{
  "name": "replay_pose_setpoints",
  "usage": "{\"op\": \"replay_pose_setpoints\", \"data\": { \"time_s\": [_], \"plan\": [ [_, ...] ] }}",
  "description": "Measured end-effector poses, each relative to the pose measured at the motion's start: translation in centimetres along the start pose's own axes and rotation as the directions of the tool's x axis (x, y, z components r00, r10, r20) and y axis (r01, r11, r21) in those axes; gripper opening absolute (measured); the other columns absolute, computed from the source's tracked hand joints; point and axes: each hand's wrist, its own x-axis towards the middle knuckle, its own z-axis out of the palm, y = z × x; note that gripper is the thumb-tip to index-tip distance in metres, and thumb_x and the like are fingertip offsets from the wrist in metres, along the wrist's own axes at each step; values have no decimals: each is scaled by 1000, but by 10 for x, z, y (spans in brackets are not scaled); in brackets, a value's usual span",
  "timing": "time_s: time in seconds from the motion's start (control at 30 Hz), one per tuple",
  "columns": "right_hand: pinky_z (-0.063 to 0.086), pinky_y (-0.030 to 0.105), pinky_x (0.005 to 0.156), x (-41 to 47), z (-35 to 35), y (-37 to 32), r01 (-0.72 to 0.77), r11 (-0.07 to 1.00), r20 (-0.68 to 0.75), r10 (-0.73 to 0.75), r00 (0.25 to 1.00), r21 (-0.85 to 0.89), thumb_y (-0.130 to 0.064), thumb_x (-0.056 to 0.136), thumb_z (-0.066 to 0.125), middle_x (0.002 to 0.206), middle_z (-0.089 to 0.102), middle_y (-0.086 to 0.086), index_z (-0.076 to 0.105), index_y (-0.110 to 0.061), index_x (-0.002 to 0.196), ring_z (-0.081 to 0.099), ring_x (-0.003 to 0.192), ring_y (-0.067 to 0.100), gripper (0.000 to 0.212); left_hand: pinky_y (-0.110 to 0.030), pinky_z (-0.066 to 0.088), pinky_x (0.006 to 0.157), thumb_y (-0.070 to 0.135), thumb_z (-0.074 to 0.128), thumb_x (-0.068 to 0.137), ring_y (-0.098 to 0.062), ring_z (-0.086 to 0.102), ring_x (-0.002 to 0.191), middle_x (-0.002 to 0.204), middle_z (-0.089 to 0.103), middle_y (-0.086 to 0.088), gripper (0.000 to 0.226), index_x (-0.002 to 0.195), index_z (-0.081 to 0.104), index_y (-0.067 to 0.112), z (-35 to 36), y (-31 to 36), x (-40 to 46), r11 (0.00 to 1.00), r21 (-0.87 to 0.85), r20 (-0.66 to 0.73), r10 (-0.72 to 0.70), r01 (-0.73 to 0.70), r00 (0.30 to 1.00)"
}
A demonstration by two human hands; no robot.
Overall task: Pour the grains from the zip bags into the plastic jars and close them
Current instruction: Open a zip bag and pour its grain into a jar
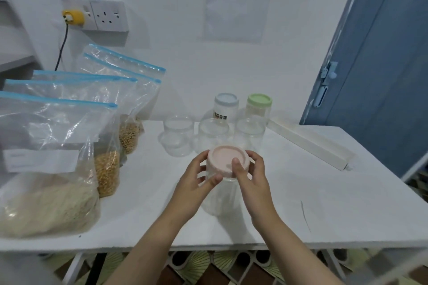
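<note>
Both hands grip one clear jar (220,194) — left hand (196,183) round its neck, right hand (252,178) on pink lid (228,161), white table (324,203)

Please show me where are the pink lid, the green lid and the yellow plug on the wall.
pink lid (225,160): head view, on the flat top of the lid.
green lid (259,100): head view, on the middle of its top.
yellow plug (74,17): head view, on its round yellow body in the wall socket.

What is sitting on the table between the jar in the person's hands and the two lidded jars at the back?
In the head view, three clear jars without lids stand in a row between the pink-lidded jar and the blue-lidded jar and green-lidded jar.
</note>
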Motion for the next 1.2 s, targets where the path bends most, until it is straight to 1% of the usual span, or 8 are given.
{"op": "replay_pose_setpoints", "data": {
  "time_s": [0.2,0.43,0.6,0.67,0.8,0.93,1.1,1.2],
  "plan": [
    [42,22,84,9,-1,4,0,1000,7,-1,1000,15,-26,99,54,119,58,-7,51,-40,116,53,114,9,23,-15,48,89,38,72,80,8,52,119,125,56,32,54,129,49,44,-1,5,-1,1000,-31,36,-4,5,999],
    [41,23,97,35,-16,-1,0,998,134,8,991,-63,-30,103,43,124,58,-14,62,-36,122,52,117,0,28,-12,49,83,35,72,78,12,54,114,121,56,37,54,125,47,45,-4,12,1,1000,-20,71,-4,5,997],
    [47,15,87,26,-31,10,74,989,234,-43,971,-128,-77,81,47,115,58,-21,48,-37,125,55,111,-1,59,-12,49,81,35,74,78,12,54,114,132,53,28,59,129,45,45,-9,13,1,1000,-11,88,-12,13,996],
    [46,14,89,21,-36,15,100,982,264,-56,963,-158,-66,84,55,119,57,-24,46,-40,130,54,114,-5,54,-12,49,82,36,74,78,7,55,117,130,54,31,59,129,46,47,-10,13,1,1000,-9,94,-12,13,995],
    [47,32,102,25,-43,21,68,994,216,-49,975,-83,-53,93,46,116,65,-11,43,-40,132,61,110,5,41,-14,50,84,39,74,76,2,54,121,127,53,34,62,130,45,48,-10,13,2,1000,-20,100,-21,23,995],
    [44,9,88,18,-35,17,92,983,268,-47,962,-157,-55,88,51,124,58,-11,38,-45,126,54,115,-3,42,-13,49,84,39,75,76,-1,54,123,128,54,32,64,132,45,47,-11,12,2,999,-27,99,-15,18,995],
    [46,33,104,19,-40,20,54,994,184,-37,982,-90,-59,90,46,114,66,-14,44,-46,126,63,105,0,38,-11,49,82,41,75,75,0,54,123,131,53,30,68,135,44,44,-11,12,3,999,-22,105,-24,27,994],
    [45,10,90,12,-35,14,70,988,251,-34,967,-135,-57,88,50,122,59,-17,41,-48,130,56,107,-13,44,-12,49,83,39,76,77,1,55,122,126,55,33,62,131,47,46,-12,12,2,999,-26,108,-17,20,994]
  ]
}}
